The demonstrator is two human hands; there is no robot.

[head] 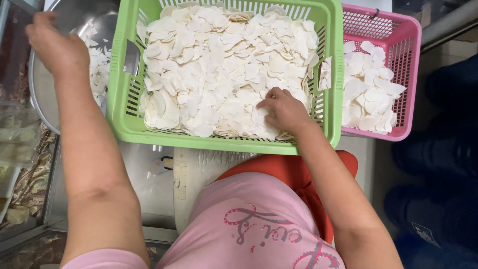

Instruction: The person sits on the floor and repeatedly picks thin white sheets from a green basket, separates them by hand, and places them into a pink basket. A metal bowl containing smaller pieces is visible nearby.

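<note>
Crowded worktop: two plastic baskets, one green basket (pixel 119 99) and one pink basket (pixel 406 74), plus one metal bowl (pixel 42 94), all holding pale slices (pixel 214 60). Right hand (pixel 281 110) rests fingers curled on slices inside the green basket. Left hand (pixel 55 47), loosely closed, grips the bowl's rim; the pink basket lies beyond the right hand.

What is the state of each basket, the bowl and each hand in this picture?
Green basket: heaped full of pale white slices.
Pink basket: about half full of the same slices, touching the green basket.
Metal bowl: holds a few slices, partly hidden by the green basket.
Left hand: over the bowl, fingers curled; whether it grips the rim is unclear.
Right hand: resting on the slices in the green basket, fingers bent.
</note>
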